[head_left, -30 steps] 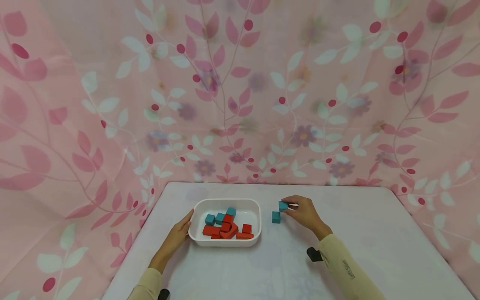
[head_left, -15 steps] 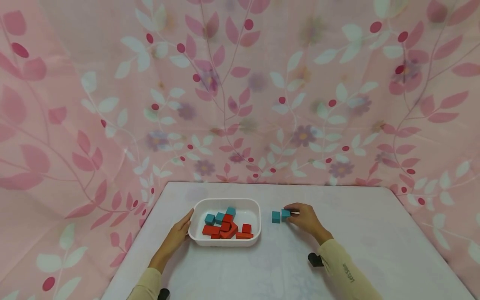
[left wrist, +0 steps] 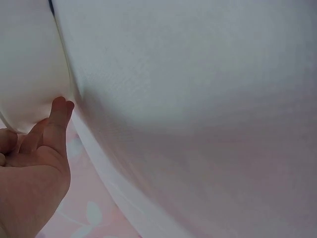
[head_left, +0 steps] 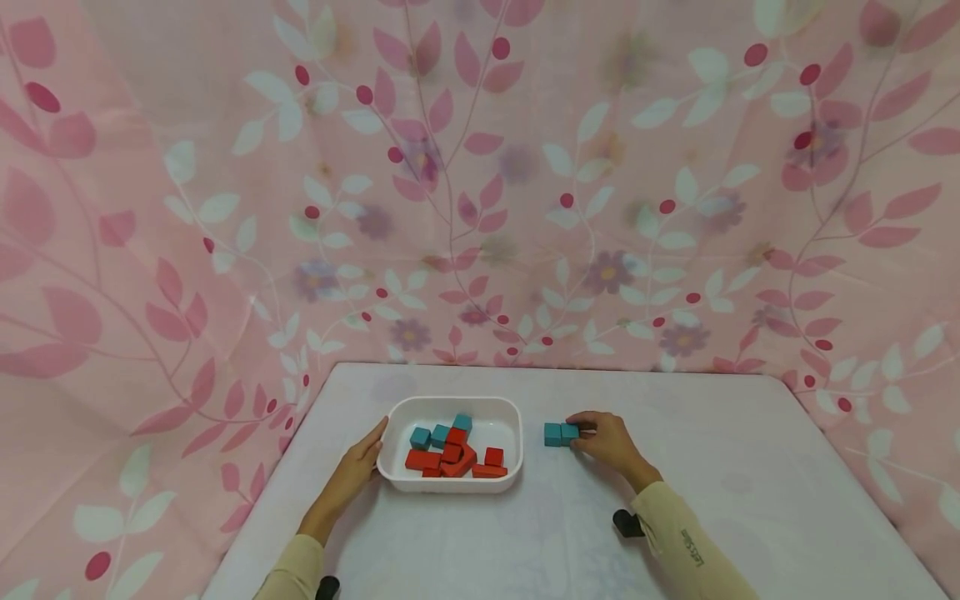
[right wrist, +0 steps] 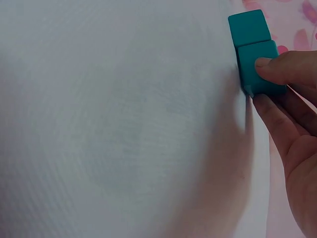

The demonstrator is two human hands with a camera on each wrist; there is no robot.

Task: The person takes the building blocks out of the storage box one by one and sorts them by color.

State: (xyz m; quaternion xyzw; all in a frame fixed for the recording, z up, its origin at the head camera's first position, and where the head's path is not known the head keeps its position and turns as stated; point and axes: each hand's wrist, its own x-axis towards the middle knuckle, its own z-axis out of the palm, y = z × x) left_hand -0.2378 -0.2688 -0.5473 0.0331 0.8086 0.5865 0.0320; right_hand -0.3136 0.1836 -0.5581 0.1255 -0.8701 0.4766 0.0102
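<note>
My right hand [head_left: 609,439] pinches a teal cube [head_left: 569,432] between thumb and fingers, to the right of the white tray. Its left face meets a second teal cube [head_left: 552,434] on the table, making a short row. The right wrist view shows the thumb on the held cube [right wrist: 250,57] and the other cube [right wrist: 249,27] beyond it. My left hand [head_left: 352,471] rests against the left side of the white tray [head_left: 450,486], its fingers extended along the wall. In the left wrist view, fingertips [left wrist: 58,106] touch the tray's outer wall [left wrist: 32,64].
Inside the tray lie a few teal cubes [head_left: 421,437] and several red blocks [head_left: 423,460], some piled on each other. A white cloth covers the table [head_left: 675,400]. Behind it hangs a pink floral curtain [head_left: 480,208].
My right hand has brought its teal cube down from behind the other teal cube, then left until the two sit side by side. The left hand and tray stay put.
</note>
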